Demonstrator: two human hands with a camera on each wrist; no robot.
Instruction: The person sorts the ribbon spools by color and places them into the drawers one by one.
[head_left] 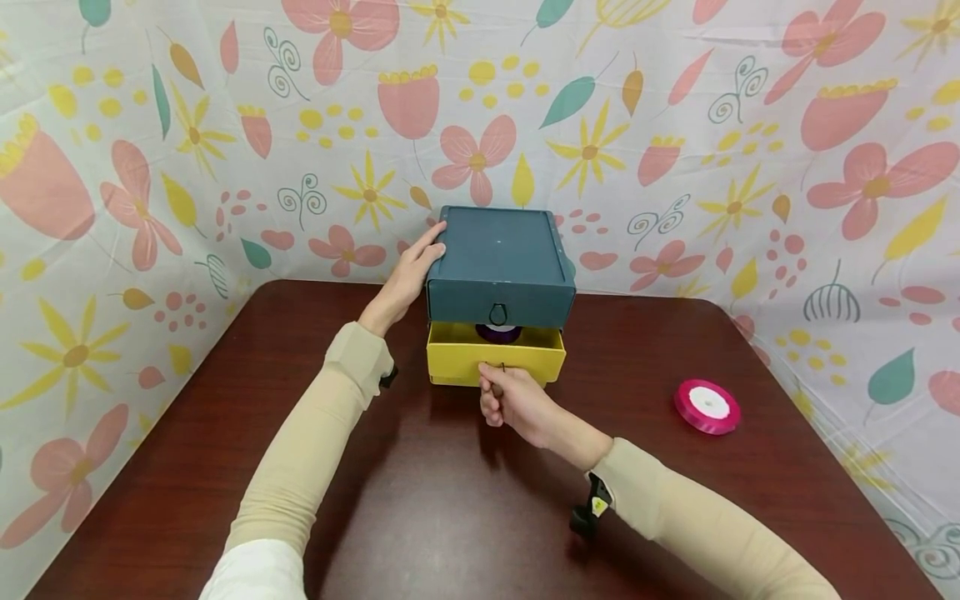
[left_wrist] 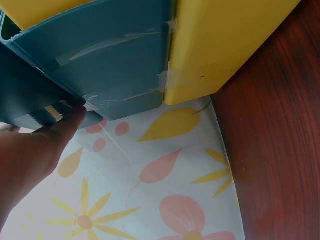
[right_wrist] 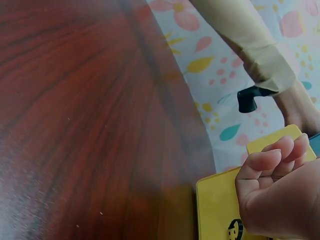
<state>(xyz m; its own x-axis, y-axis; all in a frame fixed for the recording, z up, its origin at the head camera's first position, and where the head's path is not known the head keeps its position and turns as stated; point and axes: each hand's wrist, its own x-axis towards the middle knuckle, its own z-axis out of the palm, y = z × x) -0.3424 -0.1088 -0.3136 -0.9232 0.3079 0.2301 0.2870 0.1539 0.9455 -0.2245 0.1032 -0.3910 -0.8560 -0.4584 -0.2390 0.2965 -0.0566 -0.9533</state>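
A stacked drawer box stands on the table, its dark blue upper unit (head_left: 498, 250) above a yellow drawer (head_left: 457, 354) that is pulled partly out. Inside the yellow drawer sits a purple ribbon roll (head_left: 498, 334), partly hidden by the blue unit. My right hand (head_left: 521, 407) pinches the small dark loop handle (right_wrist: 235, 229) on the yellow front, its other fingers curled. At the upper left edge of the blue unit, my left hand (head_left: 408, 273) rests with fairly straight fingers; in the left wrist view one finger (left_wrist: 70, 122) touches the blue side.
A magenta ribbon roll (head_left: 707, 406) lies on the brown table (head_left: 420, 517), to the right of the drawers. Behind the box hangs a flower-patterned cloth (head_left: 315, 133), close to its back. Another loop handle (head_left: 498, 314) hangs on the blue front.
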